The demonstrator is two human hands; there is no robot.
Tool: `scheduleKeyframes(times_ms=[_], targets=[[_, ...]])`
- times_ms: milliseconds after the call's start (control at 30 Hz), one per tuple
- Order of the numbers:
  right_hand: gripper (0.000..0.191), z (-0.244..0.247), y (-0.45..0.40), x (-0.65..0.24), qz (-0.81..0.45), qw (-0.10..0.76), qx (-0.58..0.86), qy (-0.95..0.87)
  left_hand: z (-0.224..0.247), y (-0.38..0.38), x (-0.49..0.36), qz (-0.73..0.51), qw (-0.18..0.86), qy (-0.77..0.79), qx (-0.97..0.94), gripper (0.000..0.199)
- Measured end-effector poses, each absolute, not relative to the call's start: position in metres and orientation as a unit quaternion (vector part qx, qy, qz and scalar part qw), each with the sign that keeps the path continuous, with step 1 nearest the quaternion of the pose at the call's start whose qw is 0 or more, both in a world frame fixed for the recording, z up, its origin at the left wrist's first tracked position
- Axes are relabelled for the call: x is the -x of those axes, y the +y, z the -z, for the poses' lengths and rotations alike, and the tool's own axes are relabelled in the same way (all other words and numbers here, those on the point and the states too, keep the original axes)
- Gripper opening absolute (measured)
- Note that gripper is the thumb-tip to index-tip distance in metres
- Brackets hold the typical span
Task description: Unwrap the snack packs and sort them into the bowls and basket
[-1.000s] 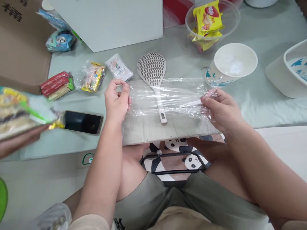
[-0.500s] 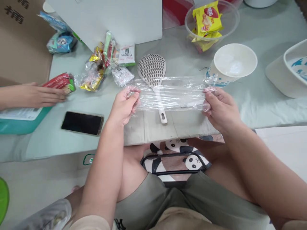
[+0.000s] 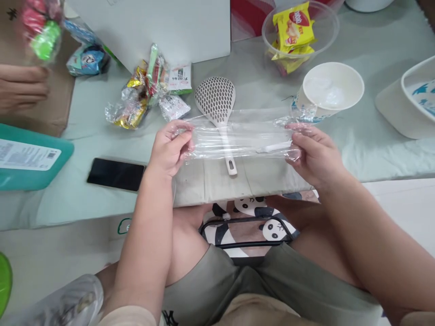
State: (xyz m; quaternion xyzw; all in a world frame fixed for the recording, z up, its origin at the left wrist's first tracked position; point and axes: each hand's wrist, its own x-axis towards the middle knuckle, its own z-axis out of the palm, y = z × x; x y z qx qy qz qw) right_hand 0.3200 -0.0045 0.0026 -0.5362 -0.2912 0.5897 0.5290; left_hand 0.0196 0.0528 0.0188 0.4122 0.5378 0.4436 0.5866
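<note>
A clear plastic bag (image 3: 244, 136) is stretched sideways between my two hands, just above the table's front edge. My left hand (image 3: 171, 147) pinches its left end, and my right hand (image 3: 314, 151) grips the bunched right end. Through the film I see the handle of a pale skimmer (image 3: 215, 96), which lies on the table with its perforated bowl pointing away from me. Beyond my right hand stands a white paper cup (image 3: 333, 88) with something clear and crumpled inside.
Wrapped snacks (image 3: 136, 97) lie in a pile behind my left hand. A phone (image 3: 116, 174) and a teal container (image 3: 34, 156) are at left, where another person's hand (image 3: 22, 87) holds up a red and green packet (image 3: 42, 31). A clear bowl (image 3: 326, 27) holds yellow packets; a white bin (image 3: 397, 106) stands right.
My hands have drawn slightly farther apart, and the bag looks flatter and tauter. The other person's hand has lifted the red and green packet off the table, up and left.
</note>
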Motion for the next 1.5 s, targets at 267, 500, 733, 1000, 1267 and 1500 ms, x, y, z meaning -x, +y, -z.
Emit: scheduleKeyframes(times_ms=[267,500,733,1000,1267,1500], targets=[[0.021,-0.006,-0.002,-0.326,-0.641,0.569,0.445,-0.259,-0.018,0.056,-0.019,-0.515,0.64,0.453,-0.346,0.015],[0.029,0.004,0.001,-0.324,-0.587,0.605,0.456,-0.286,-0.007,0.06,-0.02,-0.541,0.587,0.467,-0.381,0.026],[0.041,0.005,-0.004,-0.321,-0.519,0.571,0.531,-0.35,-0.007,0.056,-0.024,-0.512,0.571,0.504,-0.398,0.023],[0.019,0.006,-0.007,-0.322,-0.481,0.499,0.598,-0.402,-0.003,0.058,-0.025,-0.546,0.553,0.49,-0.395,0.035],[0.015,0.007,-0.008,-0.321,-0.468,0.474,0.622,-0.41,-0.003,0.061,-0.023,-0.533,0.552,0.527,-0.365,0.03],[0.023,0.0,-0.006,-0.316,-0.529,0.513,0.569,-0.366,-0.013,0.058,-0.019,-0.432,0.607,0.555,-0.37,0.015]])
